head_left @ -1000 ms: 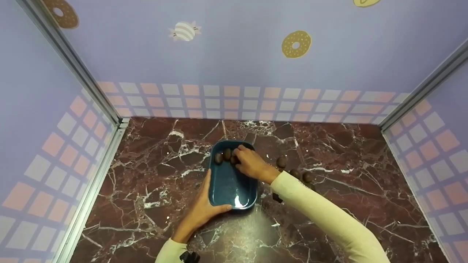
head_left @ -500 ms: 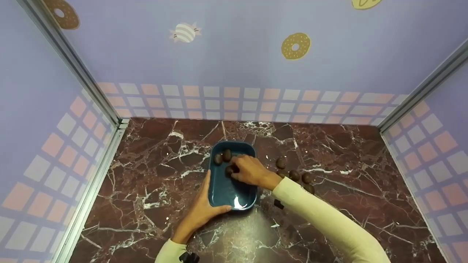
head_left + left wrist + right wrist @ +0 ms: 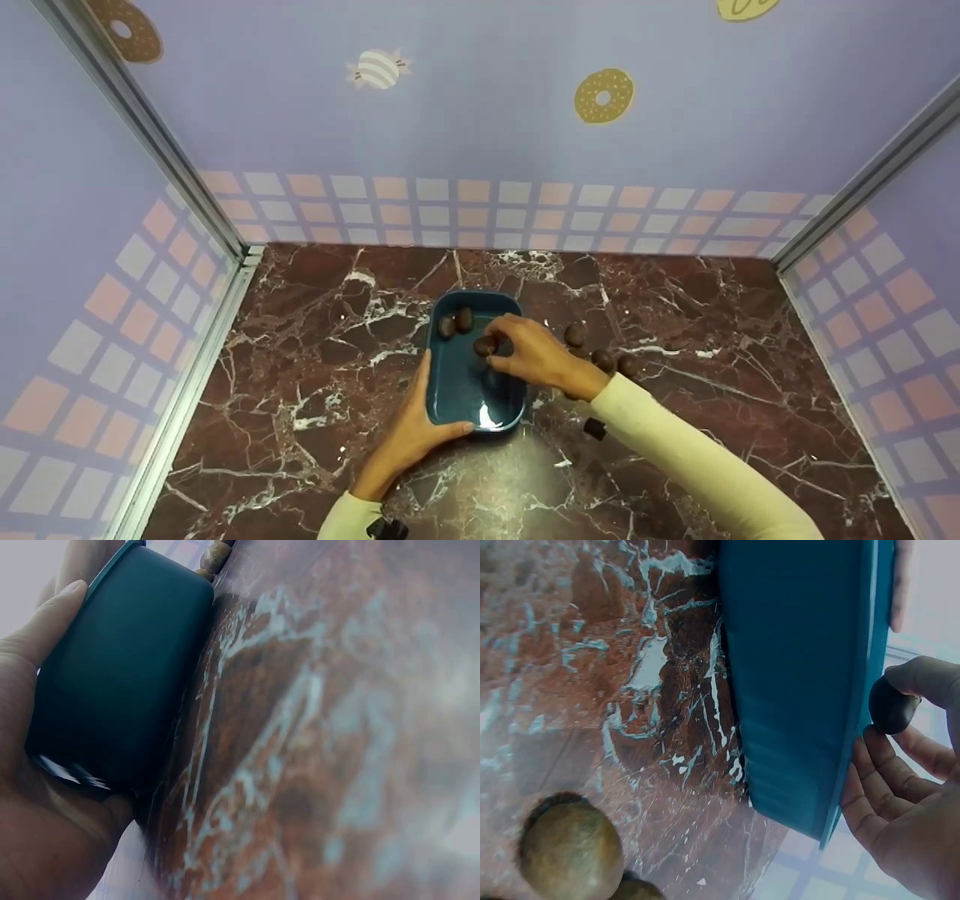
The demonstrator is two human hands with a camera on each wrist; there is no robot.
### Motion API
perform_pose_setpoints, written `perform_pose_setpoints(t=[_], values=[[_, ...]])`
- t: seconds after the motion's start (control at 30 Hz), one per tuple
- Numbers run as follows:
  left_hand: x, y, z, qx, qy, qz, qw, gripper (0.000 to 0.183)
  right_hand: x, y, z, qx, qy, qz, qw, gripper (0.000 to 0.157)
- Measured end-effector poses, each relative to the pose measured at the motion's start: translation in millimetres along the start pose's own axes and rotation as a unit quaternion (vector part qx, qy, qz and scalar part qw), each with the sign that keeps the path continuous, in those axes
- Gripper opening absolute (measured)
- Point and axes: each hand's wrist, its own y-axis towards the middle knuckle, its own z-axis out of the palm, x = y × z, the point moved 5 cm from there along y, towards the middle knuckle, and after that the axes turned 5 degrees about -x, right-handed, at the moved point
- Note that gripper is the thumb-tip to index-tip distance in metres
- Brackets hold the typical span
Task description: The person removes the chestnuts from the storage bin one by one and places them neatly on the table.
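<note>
A deep blue rectangular dish (image 3: pixel 457 382) with rounded corners stands on the marble-patterned surface. My left hand (image 3: pixel 418 426) grips its near left corner, the thumb over the near rim and the fingers along the left side. Over the dish, my right hand (image 3: pixel 534 352) pinches a dark brown egg-shaped fruit (image 3: pixel 485 345) between thumb and fingers. The right wrist view shows this fruit (image 3: pixel 891 708) with a small tip at one end. Two similar brown fruits (image 3: pixel 464 320) lie inside the dish at its far left.
Several more brown fruits (image 3: pixel 575 334) lie on the surface right of the dish, partly hidden by the right forearm. Purple walls with a pink and white check border (image 3: pixel 476 214) enclose the back and sides.
My right hand has drawn the pinched fruit away from the far end of the dish, toward me, then slightly right. The left hand and dish have stayed put.
</note>
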Motion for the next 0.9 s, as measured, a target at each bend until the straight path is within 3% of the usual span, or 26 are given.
perform_pose_setpoints(t=[0.4,0.7,0.9], values=[[0.6,0.1,0.3,0.002,-0.009,-0.004,0.9999,0.143,-7.2,-23.1,-29.7,-0.049,0.043,-0.002,0.998,0.031],[-1.1,0.0,0.0,-0.004,0.007,-0.003,1.0000,0.146,-28.7,-38.6,-64.0,-0.087,0.082,0.042,0.992,0.031],[-0.5,0.0,0.7,-0.006,0.015,0.002,0.9999,0.145,-45.5,-51.2,-76.6,-0.108,0.093,0.064,0.988,0.032]])
